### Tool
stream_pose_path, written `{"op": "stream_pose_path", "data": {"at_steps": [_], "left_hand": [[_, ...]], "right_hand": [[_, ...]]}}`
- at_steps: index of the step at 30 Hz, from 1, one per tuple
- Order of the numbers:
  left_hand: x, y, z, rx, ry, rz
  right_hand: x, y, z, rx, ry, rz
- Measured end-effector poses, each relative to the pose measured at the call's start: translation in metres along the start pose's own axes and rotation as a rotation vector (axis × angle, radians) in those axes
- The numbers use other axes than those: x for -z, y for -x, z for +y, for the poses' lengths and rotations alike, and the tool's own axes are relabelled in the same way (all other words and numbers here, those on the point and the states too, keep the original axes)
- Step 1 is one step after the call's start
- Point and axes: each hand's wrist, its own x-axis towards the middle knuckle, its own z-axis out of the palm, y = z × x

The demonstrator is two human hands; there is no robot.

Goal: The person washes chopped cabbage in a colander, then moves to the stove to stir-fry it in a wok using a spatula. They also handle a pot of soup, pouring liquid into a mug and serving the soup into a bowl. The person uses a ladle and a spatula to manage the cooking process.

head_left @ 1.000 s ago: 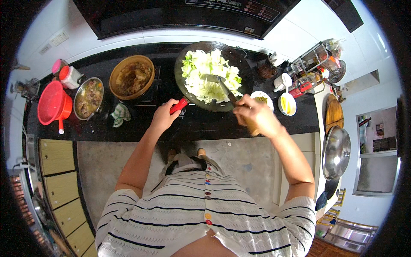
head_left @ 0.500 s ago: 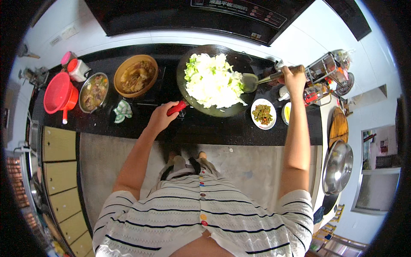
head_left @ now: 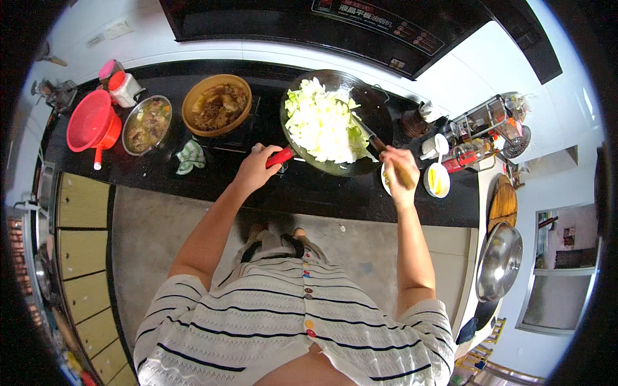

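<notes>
A dark wok point(head_left: 380, 103) stands on the black counter, heaped with chopped pale green cabbage point(head_left: 322, 122). My left hand point(head_left: 255, 168) is closed round the wok's red handle point(head_left: 280, 156), at its near left side. In my right hand point(head_left: 400, 175) is the wooden handle of a spatula point(head_left: 369, 133). Its metal shaft slants down into the wok's right side, and the blade is hidden in the cabbage. Below that hand sits a white plate point(head_left: 385, 183), mostly covered by it. Just right of it stands a small white bowl point(head_left: 437, 181) with something yellow in it.
Left of the wok are a brown bowl of stewed food point(head_left: 216, 105), a green checked cloth point(head_left: 190, 157), a metal pot of soup point(head_left: 147, 125) and a red strainer point(head_left: 94, 122). At right stand a rack point(head_left: 479, 119) and a metal lid point(head_left: 499, 262). A range hood point(head_left: 360, 26) hangs above.
My right hand has swung left and nearer, bringing the spatula from the wok's right edge into the cabbage. It now covers most of the white plate. My left hand keeps its hold.
</notes>
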Motion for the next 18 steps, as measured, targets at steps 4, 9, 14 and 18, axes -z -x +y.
{"op": "stream_pose_path", "data": {"at_steps": [4,9,14,18], "left_hand": [[-0.005,-0.004,-0.011,-0.078,0.046,0.033],[-0.006,-0.004,-0.021,-0.108,0.069,-0.022],[-0.006,0.001,-0.023,-0.211,0.091,0.066],[-0.007,0.005,-0.018,-0.206,0.127,0.117]], "right_hand": [[-0.002,0.029,-0.061,0.066,0.192,-0.192],[0.018,0.04,-0.109,0.053,0.28,-0.43],[0.033,0.004,-0.166,0.075,0.318,-0.48],[0.012,-0.007,-0.169,0.258,0.398,-0.587]]}}
